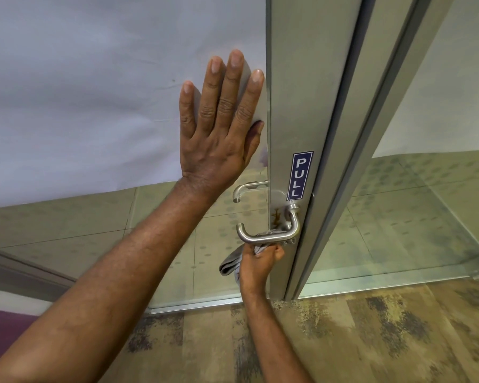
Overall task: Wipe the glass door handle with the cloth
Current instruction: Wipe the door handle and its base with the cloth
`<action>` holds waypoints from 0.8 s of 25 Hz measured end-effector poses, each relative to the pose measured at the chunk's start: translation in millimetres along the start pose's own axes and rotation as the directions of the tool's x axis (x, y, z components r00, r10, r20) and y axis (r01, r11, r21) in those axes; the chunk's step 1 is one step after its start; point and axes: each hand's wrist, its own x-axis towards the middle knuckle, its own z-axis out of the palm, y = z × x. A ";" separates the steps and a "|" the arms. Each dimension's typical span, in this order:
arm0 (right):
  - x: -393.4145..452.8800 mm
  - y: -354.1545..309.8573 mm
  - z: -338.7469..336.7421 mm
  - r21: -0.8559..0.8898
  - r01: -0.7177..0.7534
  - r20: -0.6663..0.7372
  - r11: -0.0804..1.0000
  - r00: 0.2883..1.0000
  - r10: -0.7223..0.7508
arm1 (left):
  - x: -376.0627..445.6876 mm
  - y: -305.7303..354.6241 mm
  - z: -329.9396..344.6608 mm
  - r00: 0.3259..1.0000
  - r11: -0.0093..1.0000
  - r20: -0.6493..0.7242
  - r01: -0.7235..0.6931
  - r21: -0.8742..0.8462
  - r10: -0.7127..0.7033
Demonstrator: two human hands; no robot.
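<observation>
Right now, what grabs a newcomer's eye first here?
The left hand pressed flat, fingers spread, on the frosted glass door at upper centre. Just below, the right hand grips a grey cloth up against the underside of the steel lever handle. Beside them, a blue PULL sign runs down the metal door frame.

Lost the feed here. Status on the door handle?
Left hand flat on glass door. Right hand grips cloth under handle. Nothing blocking.
</observation>
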 end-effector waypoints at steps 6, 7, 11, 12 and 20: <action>-10.2 -10.2 -0.2 -0.138 0.368 0.002 0.919 0.928 -0.372 | -0.2 -0.7 1.5 1.000 1.000 0.010 0.001 -0.002 -0.001; -9.3 -10.3 -1.3 -0.175 0.418 0.013 0.892 0.906 -0.422 | -0.4 -1.1 1.5 1.000 1.000 0.012 0.006 -0.005 -0.006; -4.4 -1.8 -10.7 -0.330 0.491 0.118 0.806 0.869 -0.481 | 0.0 -1.5 0.9 0.999 0.999 0.028 0.040 0.003 -0.041; -3.2 -0.4 -11.8 -0.382 0.482 0.147 0.789 0.874 -0.463 | 0.1 -1.4 1.1 0.998 0.999 0.031 0.047 0.003 -0.047; 13.7 -5.8 -19.8 -0.666 0.631 0.249 0.398 0.691 -0.679 | 0.0 -0.3 0.5 0.999 0.999 0.022 0.034 0.037 -0.035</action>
